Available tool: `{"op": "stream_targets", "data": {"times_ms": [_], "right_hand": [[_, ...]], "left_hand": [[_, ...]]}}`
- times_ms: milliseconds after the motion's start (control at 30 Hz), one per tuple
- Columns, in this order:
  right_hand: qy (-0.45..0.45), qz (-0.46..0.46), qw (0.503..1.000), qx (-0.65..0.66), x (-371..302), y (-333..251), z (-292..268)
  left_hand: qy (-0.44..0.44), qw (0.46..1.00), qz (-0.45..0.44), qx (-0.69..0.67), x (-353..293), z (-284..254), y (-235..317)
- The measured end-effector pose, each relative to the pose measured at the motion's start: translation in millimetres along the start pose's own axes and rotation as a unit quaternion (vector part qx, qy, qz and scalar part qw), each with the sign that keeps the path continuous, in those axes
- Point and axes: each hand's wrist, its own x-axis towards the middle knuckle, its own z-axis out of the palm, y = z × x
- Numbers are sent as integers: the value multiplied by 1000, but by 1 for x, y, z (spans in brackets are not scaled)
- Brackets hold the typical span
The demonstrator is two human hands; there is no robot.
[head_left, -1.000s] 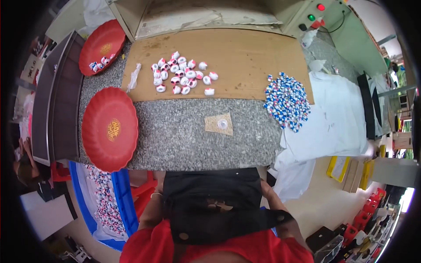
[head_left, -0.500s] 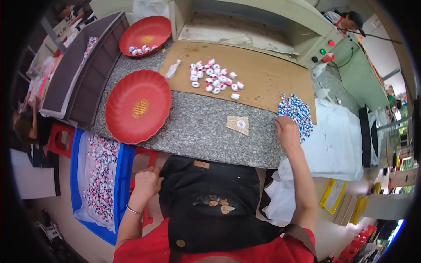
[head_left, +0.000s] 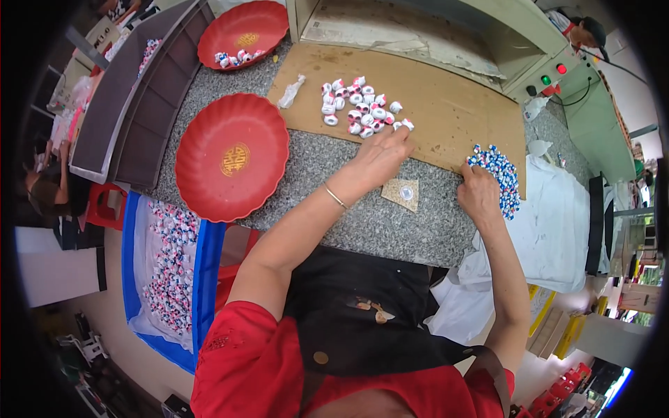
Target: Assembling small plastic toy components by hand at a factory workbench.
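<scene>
Beside the left end of the granite worktop (head_left: 362,223), a blue-rimmed bin (head_left: 167,272) holds wrapped candies. An empty red plate (head_left: 232,157) with a gold emblem lies near the worktop's front-left edge; a second red plate (head_left: 244,31) at the back-left corner carries a few wrapped pieces. A brown board (head_left: 446,104) covers the rear of the worktop. On its left part sits a cluster of red-and-white wrapped candies (head_left: 359,108). The left hand (head_left: 380,157) reaches to that cluster's right edge, fingers extended and loosely spread, their tips touching the nearest piece. A small tan square packet (head_left: 404,191) lies near the worktop's front edge, between the hands. The right hand (head_left: 479,191) rests palm down, fingers curled against the left side of a pile of blue-and-white wrapped candies (head_left: 498,174) at the board's front-right corner; whether it grips any I cannot tell.
</scene>
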Motion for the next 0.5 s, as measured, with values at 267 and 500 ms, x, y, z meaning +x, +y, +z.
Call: {"op": "stream_targets", "data": {"times_ms": [267,500], "right_hand": [[-7,136,891,433,-49,-47,-2],[-30,50,970,237,-42,-51,-7]], "left_hand": [[55,964,-43,-257,-32,-20,5],[-26,613,-262,-745,-113,-38,26]]}}
